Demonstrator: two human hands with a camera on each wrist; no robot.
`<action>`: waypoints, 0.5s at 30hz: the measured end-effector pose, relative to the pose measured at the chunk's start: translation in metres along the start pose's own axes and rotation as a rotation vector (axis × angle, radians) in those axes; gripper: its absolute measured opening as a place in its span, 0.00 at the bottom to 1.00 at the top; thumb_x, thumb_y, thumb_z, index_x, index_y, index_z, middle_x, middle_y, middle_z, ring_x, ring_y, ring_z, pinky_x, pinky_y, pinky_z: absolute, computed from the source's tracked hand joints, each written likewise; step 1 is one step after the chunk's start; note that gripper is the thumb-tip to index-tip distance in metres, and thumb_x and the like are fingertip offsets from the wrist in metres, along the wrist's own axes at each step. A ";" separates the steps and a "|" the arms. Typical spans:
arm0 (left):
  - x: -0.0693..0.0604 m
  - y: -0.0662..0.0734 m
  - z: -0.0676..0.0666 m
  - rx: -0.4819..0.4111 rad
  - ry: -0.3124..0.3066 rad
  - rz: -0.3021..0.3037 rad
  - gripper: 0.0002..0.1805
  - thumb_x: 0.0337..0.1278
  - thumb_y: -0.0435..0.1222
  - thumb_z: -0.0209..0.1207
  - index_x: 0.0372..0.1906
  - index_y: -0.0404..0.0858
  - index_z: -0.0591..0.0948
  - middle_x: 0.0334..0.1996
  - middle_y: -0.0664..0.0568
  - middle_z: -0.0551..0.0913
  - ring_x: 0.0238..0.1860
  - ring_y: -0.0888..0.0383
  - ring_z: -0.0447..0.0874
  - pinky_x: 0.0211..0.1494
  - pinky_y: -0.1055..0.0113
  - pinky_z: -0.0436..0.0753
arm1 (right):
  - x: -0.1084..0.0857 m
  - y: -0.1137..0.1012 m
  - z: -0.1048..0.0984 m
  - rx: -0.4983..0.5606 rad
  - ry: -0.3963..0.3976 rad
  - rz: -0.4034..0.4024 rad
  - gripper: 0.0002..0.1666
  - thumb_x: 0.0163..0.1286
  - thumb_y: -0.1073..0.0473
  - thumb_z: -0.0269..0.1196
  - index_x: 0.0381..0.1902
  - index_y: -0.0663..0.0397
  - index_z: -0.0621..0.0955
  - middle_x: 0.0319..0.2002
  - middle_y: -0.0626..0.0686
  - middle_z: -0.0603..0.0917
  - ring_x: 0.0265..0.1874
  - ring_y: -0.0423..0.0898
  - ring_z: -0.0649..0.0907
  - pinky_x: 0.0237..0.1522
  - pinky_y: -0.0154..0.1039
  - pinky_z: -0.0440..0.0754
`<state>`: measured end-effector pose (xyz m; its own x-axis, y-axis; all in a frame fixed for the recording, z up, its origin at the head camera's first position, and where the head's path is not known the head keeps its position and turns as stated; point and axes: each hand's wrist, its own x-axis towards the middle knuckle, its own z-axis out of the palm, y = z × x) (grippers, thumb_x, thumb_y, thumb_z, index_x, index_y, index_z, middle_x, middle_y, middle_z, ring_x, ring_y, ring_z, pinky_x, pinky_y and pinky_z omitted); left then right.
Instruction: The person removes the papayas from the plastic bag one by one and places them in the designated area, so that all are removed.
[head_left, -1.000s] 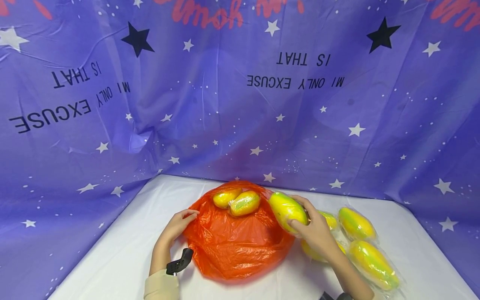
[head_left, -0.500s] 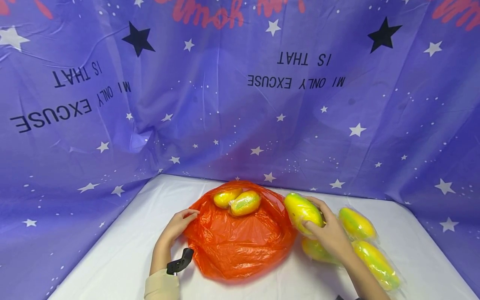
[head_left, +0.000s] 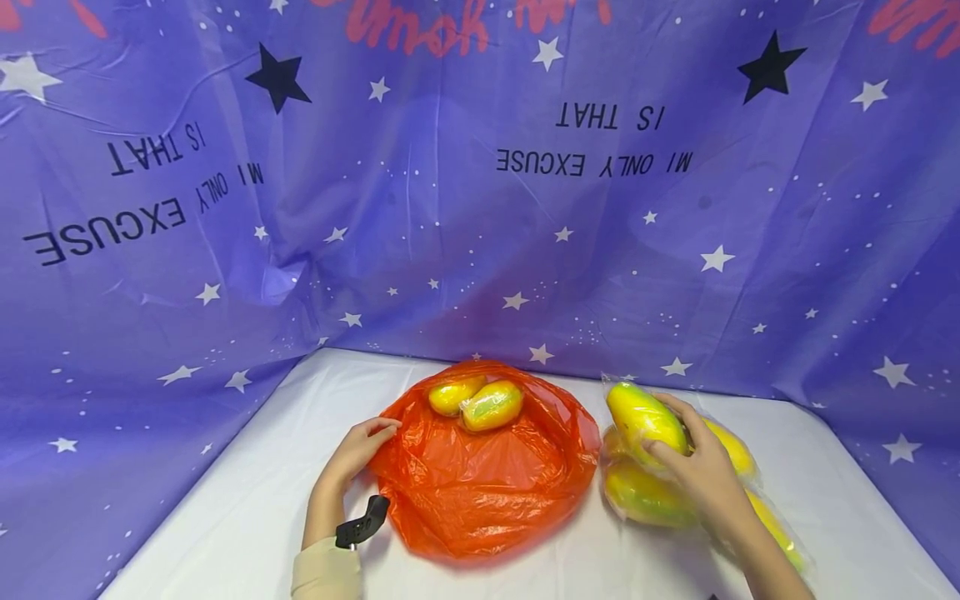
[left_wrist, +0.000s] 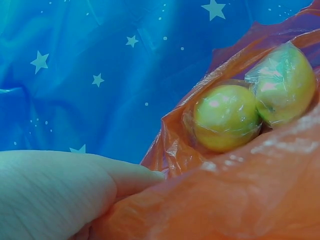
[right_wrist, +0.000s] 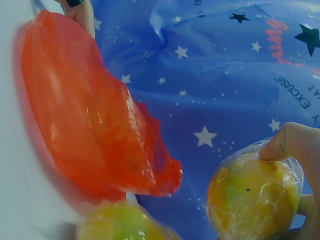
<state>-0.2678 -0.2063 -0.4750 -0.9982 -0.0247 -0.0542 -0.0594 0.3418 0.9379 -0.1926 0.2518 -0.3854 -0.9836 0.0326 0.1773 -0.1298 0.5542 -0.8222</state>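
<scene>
Purple backdrop [head_left: 420,208], printed with stars and inverted lettering, fills the upper half and both sides of the head view. White tabletop [head_left: 247,517] spreads across the lower half. Red plastic bag [head_left: 487,512] lies at the lower centre, mouth gaping; its left rim is pinched by the left hand [head_left: 360,450], whose fingertips meet the film at the bag's edge, as the left wrist view also shows. Right hand [head_left: 703,471], lower right of the frame, grasps the held fruit [head_left: 643,417], a yellow-green oval in clear wrapping. The fruit sits between thumb and fingers: the thumb presses its near side, the fingers wrap its far side, and its greener end projects past the grip toward the upper left. In the right wrist view it occupies the lower right, with the thumb across its upper edge. The held fruit is outside the bag, just beside its right rim. Loose fruits [head_left: 647,496], at least three and similarly wrapped, lie below and behind the right hand; whether the held one touches them cannot be told. Bagged fruits [head_left: 492,406], two in number, rest together at the upper part of the bag's mouth. Black bracket [head_left: 363,523]: on the left wrist, lower left of centre.
</scene>
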 end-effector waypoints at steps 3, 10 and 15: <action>0.001 -0.001 0.000 -0.001 0.008 -0.002 0.15 0.67 0.35 0.54 0.51 0.30 0.81 0.52 0.40 0.79 0.50 0.49 0.76 0.50 0.62 0.74 | -0.001 0.004 -0.006 -0.024 0.015 -0.030 0.40 0.67 0.52 0.63 0.74 0.41 0.60 0.64 0.59 0.70 0.53 0.55 0.73 0.49 0.50 0.73; 0.002 -0.001 0.001 0.014 0.006 0.004 0.15 0.67 0.35 0.53 0.51 0.30 0.80 0.52 0.40 0.79 0.51 0.49 0.76 0.51 0.62 0.74 | -0.003 0.013 -0.025 -0.068 0.024 -0.008 0.42 0.68 0.49 0.62 0.75 0.40 0.57 0.63 0.62 0.70 0.56 0.59 0.72 0.48 0.55 0.72; 0.002 -0.001 0.001 0.015 0.006 -0.001 0.15 0.68 0.35 0.53 0.51 0.30 0.81 0.52 0.40 0.80 0.50 0.49 0.76 0.50 0.62 0.74 | -0.005 0.018 -0.038 -0.090 0.050 -0.002 0.42 0.69 0.47 0.61 0.75 0.43 0.56 0.64 0.64 0.68 0.55 0.61 0.72 0.44 0.52 0.75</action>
<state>-0.2692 -0.2053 -0.4762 -0.9981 -0.0310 -0.0530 -0.0606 0.3561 0.9325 -0.1855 0.2929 -0.3805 -0.9756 0.0715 0.2075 -0.1179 0.6270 -0.7701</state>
